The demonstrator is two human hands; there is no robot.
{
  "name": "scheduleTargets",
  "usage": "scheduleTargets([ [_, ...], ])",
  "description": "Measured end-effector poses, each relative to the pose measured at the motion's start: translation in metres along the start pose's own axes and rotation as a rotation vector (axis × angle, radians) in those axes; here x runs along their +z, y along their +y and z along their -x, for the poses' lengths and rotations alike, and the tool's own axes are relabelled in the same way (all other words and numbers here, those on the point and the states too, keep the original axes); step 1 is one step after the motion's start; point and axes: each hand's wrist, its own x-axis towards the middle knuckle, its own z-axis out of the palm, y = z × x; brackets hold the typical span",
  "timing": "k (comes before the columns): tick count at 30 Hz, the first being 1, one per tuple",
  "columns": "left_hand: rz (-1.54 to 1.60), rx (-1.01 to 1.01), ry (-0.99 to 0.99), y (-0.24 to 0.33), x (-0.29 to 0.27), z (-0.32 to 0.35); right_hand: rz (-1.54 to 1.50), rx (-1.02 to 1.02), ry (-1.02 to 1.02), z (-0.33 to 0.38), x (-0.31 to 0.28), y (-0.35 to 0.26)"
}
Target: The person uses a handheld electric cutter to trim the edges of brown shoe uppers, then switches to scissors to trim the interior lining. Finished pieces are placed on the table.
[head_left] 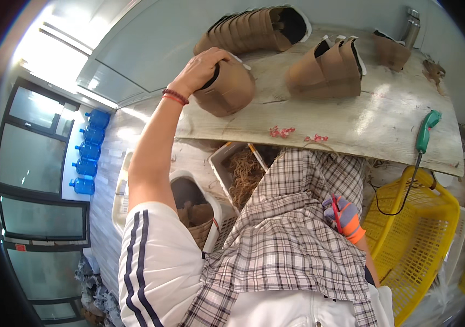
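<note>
My bare left hand [204,70] reaches across to the table and grips the rim of a brown, black-lined pot [228,90]. Its fingers lie over the top edge, and the pot tilts on the tabletop. My right hand [347,217], in a purple and orange glove, rests by my lap on the checked apron. It is closed round a slim red handle [336,213]; the rest of that tool cannot be made out. Behind the left hand lies a long nested row of similar brown pots [248,31]. A shorter nested stack [325,71] stands to the right.
A single brown pot [391,50] and a metal flask [411,27] are at the far right. A green corded tool [427,131] lies near the table's right edge [450,158]. Below are a yellow basket [412,245], a crate with brown fibres [246,177] and a white bin [210,201].
</note>
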Motion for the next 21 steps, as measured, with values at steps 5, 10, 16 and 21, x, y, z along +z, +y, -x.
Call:
scheduleTargets([
  [5, 0.265, -0.015, -0.040, -0.028, -0.008, 0.001, -0.108, 0.159, -0.048, -0.001, -0.006, -0.022],
  [10, 0.744, -0.138, 0.338, 0.007, -0.035, 0.013, -0.123, 0.024, -0.032, -0.004, -0.006, -0.011],
  [16, 1.238, -0.298, 0.475, 0.142, 0.078, 0.018, -0.224, 0.000, -0.013, -0.008, -0.006, 0.003],
  [21, 1.408, -0.852, 0.391, 0.141, 0.176, -0.042, -0.198, 0.074, -0.005, -0.003, -0.009, -0.015],
])
